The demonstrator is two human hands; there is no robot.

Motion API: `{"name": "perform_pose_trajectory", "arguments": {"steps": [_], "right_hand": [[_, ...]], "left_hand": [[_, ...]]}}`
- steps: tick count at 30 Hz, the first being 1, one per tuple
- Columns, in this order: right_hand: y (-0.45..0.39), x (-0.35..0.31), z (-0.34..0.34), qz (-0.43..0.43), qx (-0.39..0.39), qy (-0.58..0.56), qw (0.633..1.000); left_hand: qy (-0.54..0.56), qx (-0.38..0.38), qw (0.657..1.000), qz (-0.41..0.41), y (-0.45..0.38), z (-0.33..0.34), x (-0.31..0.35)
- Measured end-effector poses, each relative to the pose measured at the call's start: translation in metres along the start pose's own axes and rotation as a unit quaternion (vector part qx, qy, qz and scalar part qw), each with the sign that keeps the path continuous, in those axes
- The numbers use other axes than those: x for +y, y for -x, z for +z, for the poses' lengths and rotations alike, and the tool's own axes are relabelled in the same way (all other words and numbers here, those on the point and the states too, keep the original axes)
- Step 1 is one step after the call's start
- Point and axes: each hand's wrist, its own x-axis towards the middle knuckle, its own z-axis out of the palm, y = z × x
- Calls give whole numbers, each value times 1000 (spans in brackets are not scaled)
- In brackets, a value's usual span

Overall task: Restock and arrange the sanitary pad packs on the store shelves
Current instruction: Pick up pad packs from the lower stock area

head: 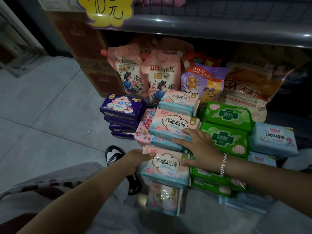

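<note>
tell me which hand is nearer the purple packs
Left. The left hand grips a pink pack just below-right of the purple packs; the right hand lies farther right.

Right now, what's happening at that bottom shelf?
A person is crouched by stacks of pad packs in front of the bottom shelf. The left hand grips the left edge of the nearest pink-and-blue pack. The right hand lies flat across the packs behind it, fingers on the next pink-and-blue pack and thumb touching the near one. Purple packs are stacked to the left, green packs to the right, and detergent pouches stand behind.
</note>
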Motion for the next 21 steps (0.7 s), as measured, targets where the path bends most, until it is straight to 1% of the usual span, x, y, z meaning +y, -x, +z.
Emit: {"name": "perform_pose_trajectory", "arguments": {"steps": [3,5,10,16,19,21], "right_hand": [[-1,1,2,-1,5,-4,1000],[-1,2,3,-1,6,-5,1000],[-1,2,5,-2,13,3,1000],[0,3,7,-8,27,2,1000],[0,3,7,-13,35,14,999],[0,3,8,-17,43,21,999]], "left_hand": [[32,15,999,18,-3,5,-1],[20,42,998,32,-4,9,-1],[-120,98,985,75,0,24,-1],[-135,71,982,111,9,26,2],[-169,99,969,147,12,29,2],[-216,131,952,171,14,28,0]]}}
